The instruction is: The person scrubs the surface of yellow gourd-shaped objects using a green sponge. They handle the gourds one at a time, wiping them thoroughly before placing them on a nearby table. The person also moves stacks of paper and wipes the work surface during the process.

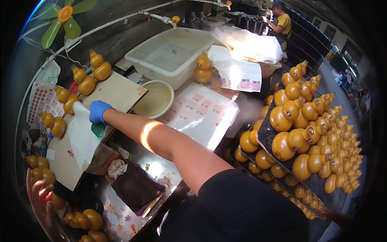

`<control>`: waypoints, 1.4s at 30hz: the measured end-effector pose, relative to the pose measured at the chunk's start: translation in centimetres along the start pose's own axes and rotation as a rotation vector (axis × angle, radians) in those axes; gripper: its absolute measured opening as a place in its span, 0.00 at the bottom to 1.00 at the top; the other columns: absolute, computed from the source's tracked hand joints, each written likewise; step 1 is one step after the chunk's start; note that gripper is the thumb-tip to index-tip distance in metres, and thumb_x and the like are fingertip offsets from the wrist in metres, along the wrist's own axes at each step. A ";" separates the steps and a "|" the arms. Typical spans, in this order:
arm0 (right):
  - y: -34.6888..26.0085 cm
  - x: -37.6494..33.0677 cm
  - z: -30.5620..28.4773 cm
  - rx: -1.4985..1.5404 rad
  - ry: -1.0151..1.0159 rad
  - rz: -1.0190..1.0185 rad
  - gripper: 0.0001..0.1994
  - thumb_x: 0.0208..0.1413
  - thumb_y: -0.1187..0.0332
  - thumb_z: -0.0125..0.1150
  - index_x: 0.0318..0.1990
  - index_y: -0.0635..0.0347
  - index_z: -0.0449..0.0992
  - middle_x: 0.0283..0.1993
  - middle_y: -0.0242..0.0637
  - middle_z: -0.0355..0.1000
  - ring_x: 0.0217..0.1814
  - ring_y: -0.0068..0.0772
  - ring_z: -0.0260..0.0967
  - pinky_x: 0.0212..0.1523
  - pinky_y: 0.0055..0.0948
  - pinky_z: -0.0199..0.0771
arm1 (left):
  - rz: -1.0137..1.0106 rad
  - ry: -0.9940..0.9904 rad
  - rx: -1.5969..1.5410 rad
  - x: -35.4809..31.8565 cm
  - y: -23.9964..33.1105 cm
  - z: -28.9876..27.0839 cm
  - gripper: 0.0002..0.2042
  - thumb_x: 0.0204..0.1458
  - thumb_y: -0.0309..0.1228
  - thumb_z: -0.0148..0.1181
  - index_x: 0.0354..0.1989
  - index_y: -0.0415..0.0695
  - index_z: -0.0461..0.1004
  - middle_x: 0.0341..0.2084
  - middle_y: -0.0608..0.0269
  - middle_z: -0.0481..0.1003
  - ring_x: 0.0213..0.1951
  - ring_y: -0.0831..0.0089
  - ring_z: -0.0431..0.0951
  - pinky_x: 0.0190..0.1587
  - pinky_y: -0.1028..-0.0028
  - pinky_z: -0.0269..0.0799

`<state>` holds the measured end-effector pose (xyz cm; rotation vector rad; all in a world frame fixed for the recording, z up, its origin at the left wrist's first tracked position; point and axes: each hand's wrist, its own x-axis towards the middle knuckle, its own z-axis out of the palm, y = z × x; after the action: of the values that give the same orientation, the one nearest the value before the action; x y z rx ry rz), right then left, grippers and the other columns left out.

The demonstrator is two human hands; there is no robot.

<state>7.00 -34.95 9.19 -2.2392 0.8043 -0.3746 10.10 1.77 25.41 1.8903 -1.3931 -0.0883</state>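
My right hand (99, 112), in a blue glove, is closed round a flat green piece (98, 130) at the left side of the bench. Most of that piece is hidden by the fist. Right beside it, a white paper sheet (82, 135) lies over a pale board (64, 161); I cannot tell whether the fingers also pinch the sheet. My bare left hand (41, 197) is raised at the lower left, fingers apart and slightly curled, holding nothing. Close to it stand amber gourd-shaped bottles (42, 173). More gourd-shaped bottles (86, 85) line the board's far edge.
A round basin of water (171, 97) and a large white tub (139, 64) stand beyond my arm. Printed label sheets (203, 105) lie on the bench, a dark cloth (135, 187) nearer. Racks of gourd bottles (300, 141) fill the right. A fan (65, 14) hangs upper left; a person (281, 24) works farther back.
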 end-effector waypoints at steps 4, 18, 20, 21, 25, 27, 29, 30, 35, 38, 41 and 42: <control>2.9 0.3 -7.0 0.037 0.479 -0.366 0.12 0.39 0.62 0.56 0.26 0.62 0.79 0.30 0.51 0.75 0.32 0.53 0.74 0.39 0.39 0.75 | -0.003 -0.205 -0.185 -1.2 1.2 -0.7 0.39 0.54 0.39 0.59 0.69 0.43 0.44 0.57 0.52 0.61 0.54 0.56 0.70 0.53 0.67 0.69; 47.4 -19.6 -46.0 1.182 0.990 0.255 0.30 0.60 0.47 0.44 0.60 0.64 0.64 0.57 0.44 0.67 0.55 0.38 0.68 0.57 0.34 0.67 | -0.237 -0.119 -0.278 -6.9 -1.1 -6.1 0.30 0.54 0.31 0.61 0.64 0.40 0.57 0.46 0.57 0.72 0.48 0.74 0.72 0.51 0.74 0.70; 47.3 -18.3 -46.5 1.097 0.946 0.133 0.25 0.62 0.53 0.43 0.57 0.64 0.67 0.53 0.40 0.69 0.53 0.35 0.68 0.56 0.31 0.65 | -0.179 -0.125 -0.288 -6.4 -1.9 -5.8 0.29 0.54 0.28 0.60 0.64 0.40 0.58 0.46 0.59 0.72 0.48 0.73 0.72 0.53 0.73 0.68; 47.0 -19.0 -47.4 1.000 0.925 0.039 0.22 0.63 0.56 0.43 0.55 0.63 0.68 0.51 0.38 0.70 0.52 0.33 0.68 0.55 0.29 0.65 | -0.124 -0.167 -0.332 -5.5 -2.7 -4.9 0.28 0.53 0.27 0.60 0.64 0.41 0.59 0.46 0.60 0.72 0.48 0.73 0.72 0.54 0.73 0.67; 34.8 -14.3 -31.4 0.817 0.700 0.022 0.19 0.62 0.54 0.45 0.50 0.55 0.74 0.44 0.27 0.72 0.45 0.23 0.64 0.49 0.25 0.62 | -0.182 -0.161 -0.211 -6.7 -0.4 -2.0 0.35 0.50 0.43 0.62 0.63 0.37 0.59 0.47 0.57 0.71 0.51 0.68 0.71 0.57 0.70 0.63; 18.4 -14.8 -21.0 0.827 0.656 -0.044 0.18 0.61 0.53 0.47 0.49 0.51 0.75 0.36 0.25 0.72 0.36 0.20 0.65 0.40 0.22 0.65 | -0.191 -0.166 -0.131 -10.6 1.1 -1.9 0.38 0.50 0.49 0.61 0.64 0.36 0.58 0.47 0.54 0.71 0.52 0.66 0.71 0.58 0.66 0.61; 14.7 -20.4 -19.0 0.960 0.468 -0.040 0.14 0.61 0.62 0.48 0.48 0.54 0.75 0.23 0.24 0.65 0.21 0.18 0.61 0.20 0.18 0.61 | -0.172 -0.285 -0.170 -11.4 0.2 0.5 0.38 0.49 0.49 0.62 0.63 0.36 0.59 0.47 0.53 0.71 0.52 0.65 0.71 0.58 0.65 0.61; 14.0 -22.6 -16.4 0.906 0.516 -0.013 0.13 0.60 0.64 0.50 0.48 0.55 0.75 0.24 0.24 0.65 0.21 0.17 0.62 0.21 0.18 0.62 | -0.194 -0.328 -0.220 -12.2 -0.6 1.2 0.38 0.49 0.49 0.62 0.63 0.36 0.59 0.47 0.53 0.71 0.52 0.64 0.70 0.58 0.65 0.61; 15.9 -35.0 -5.4 0.859 0.951 0.138 0.09 0.55 0.67 0.58 0.39 0.62 0.72 0.32 0.29 0.67 0.35 0.20 0.64 0.39 0.21 0.65 | -0.326 -0.323 -0.529 -18.4 -4.2 4.4 0.38 0.51 0.46 0.62 0.65 0.36 0.55 0.50 0.53 0.70 0.54 0.64 0.69 0.60 0.66 0.59; 24.2 -41.5 -1.0 0.962 1.072 0.494 0.08 0.57 0.63 0.56 0.35 0.56 0.69 0.29 0.29 0.67 0.28 0.21 0.62 0.32 0.22 0.66 | -0.413 -0.326 -0.588 -20.3 -5.7 6.5 0.34 0.53 0.42 0.60 0.65 0.38 0.56 0.51 0.53 0.69 0.54 0.65 0.71 0.58 0.68 0.62; 21.7 -43.3 -0.6 1.308 0.650 0.641 0.06 0.59 0.61 0.51 0.34 0.50 0.70 0.24 0.26 0.66 0.17 0.19 0.59 0.18 0.19 0.62 | -0.420 -0.364 -0.581 -21.5 -6.0 7.3 0.29 0.58 0.35 0.53 0.65 0.39 0.55 0.52 0.54 0.68 0.54 0.66 0.69 0.59 0.67 0.61; 19.7 -43.4 -1.2 1.452 0.486 0.669 0.07 0.60 0.61 0.50 0.32 0.49 0.71 0.22 0.26 0.65 0.14 0.19 0.57 0.15 0.18 0.60 | -0.394 -0.357 -0.590 -21.4 -5.6 7.5 0.29 0.58 0.36 0.54 0.65 0.39 0.55 0.52 0.54 0.69 0.54 0.66 0.69 0.59 0.67 0.61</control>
<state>-35.32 -18.33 -5.24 -0.4924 0.9753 -0.8201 2.41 16.26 8.77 1.6504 -1.0287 -0.9616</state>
